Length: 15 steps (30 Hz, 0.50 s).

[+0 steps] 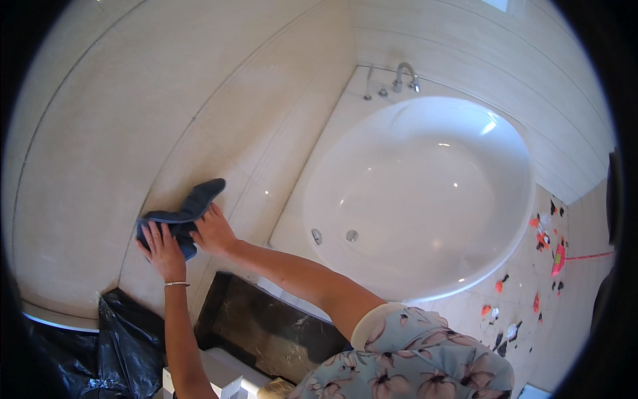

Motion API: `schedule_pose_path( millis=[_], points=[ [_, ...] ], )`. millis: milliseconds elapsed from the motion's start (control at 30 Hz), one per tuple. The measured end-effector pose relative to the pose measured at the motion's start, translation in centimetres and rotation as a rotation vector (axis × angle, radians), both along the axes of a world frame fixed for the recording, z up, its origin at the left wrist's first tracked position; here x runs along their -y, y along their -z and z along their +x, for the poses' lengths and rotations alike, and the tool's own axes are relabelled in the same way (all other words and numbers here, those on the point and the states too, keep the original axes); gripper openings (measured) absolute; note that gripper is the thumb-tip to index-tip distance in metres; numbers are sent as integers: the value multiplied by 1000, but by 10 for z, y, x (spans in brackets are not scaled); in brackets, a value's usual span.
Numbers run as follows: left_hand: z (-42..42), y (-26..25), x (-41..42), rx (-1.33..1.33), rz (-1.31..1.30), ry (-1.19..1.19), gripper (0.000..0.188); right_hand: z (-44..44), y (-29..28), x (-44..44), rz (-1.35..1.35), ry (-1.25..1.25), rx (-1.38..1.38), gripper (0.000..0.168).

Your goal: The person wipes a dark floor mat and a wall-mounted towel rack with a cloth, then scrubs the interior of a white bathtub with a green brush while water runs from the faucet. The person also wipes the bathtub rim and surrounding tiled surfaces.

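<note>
A dark grey-blue cloth [182,217] lies bunched against the beige tiled wall [219,144], left of the bathtub. Flat on the cloth's lower left part, with fingers spread, is my left hand [163,249]; a bracelet circles that wrist. My right hand [214,230] grips the cloth's right side, its fingertips partly hidden by the fabric. One end of the cloth sticks up and to the right, beyond my right hand.
A white oval bathtub [413,199] with a chrome faucet [406,75] fills the centre right. Below my arms are a dark marbled basin or tray [269,324] and black plastic sheeting [129,344]. Coloured scraps and a pink-headed tool [559,259] lie on the floor at right.
</note>
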<state>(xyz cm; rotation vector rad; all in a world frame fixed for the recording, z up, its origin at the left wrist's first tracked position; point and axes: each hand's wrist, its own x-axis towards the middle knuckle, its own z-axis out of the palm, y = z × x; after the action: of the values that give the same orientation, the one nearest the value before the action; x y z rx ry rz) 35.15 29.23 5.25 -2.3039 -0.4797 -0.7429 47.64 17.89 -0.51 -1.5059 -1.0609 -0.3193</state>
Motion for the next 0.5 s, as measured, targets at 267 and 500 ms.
schedule_pose_path(
  millis=[267,500],
  points=[
    [-26,13,145,713,-1158,565,44,-56,-31,131,50,15,101,55],
    [-68,28,280,636,-1766,549,44,-125,3,258,-173,-46,-128,48]
  ],
)
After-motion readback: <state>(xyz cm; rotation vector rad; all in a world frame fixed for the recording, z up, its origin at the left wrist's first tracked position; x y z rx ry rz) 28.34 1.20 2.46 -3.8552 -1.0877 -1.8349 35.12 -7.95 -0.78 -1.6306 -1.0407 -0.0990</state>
